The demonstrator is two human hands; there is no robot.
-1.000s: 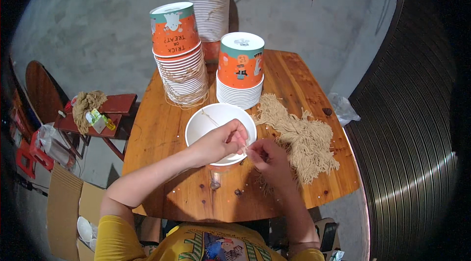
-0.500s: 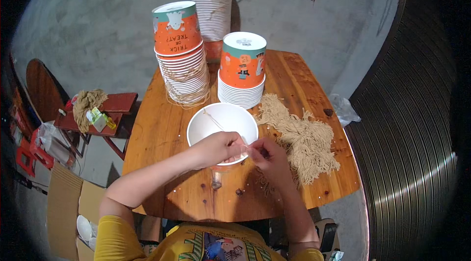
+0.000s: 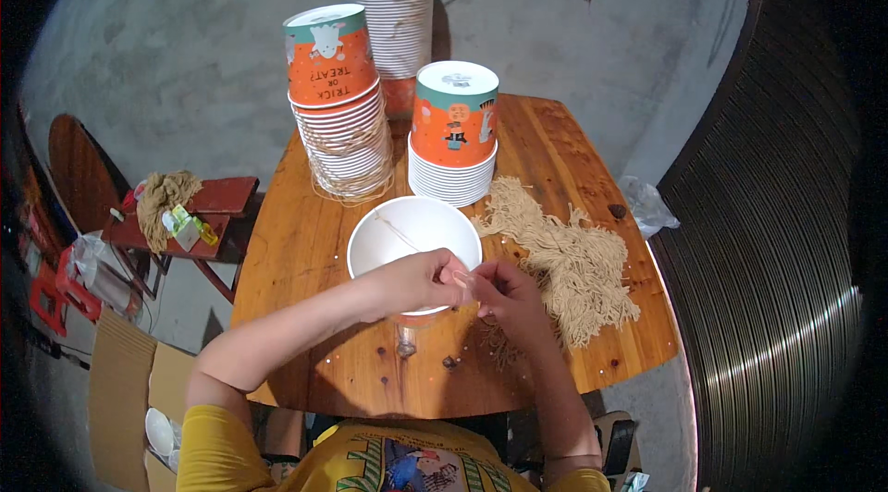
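Observation:
A white-lined paper bucket (image 3: 370,240) stands upright on the wooden table in front of me. A thin tan cord (image 3: 396,230) runs down its inside from the far left wall toward my hands. My left hand (image 3: 427,279) reaches over the bucket, its fingers closed at the near right rim on the cord. Just beside it, my right hand (image 3: 507,298) is closed in a pinch on the cord's end. The fingertips of both hands almost meet, and they hide most of the cord there. On the right lies a pile of cut tan cords (image 3: 578,279).
Stacks of upturned orange buckets stand behind: one on the left (image 3: 328,57) with cords looped round it, one on the right (image 3: 456,122), and a tall stack (image 3: 393,20) farther back. A red bench (image 3: 222,196) and a cardboard box (image 3: 120,390) are at left, a ribbed shutter (image 3: 777,261) at right.
My right hand has shifted slightly down beside the left hand, its fingers still pinched. My left hand stays at the rim. The whole view has moved a little.

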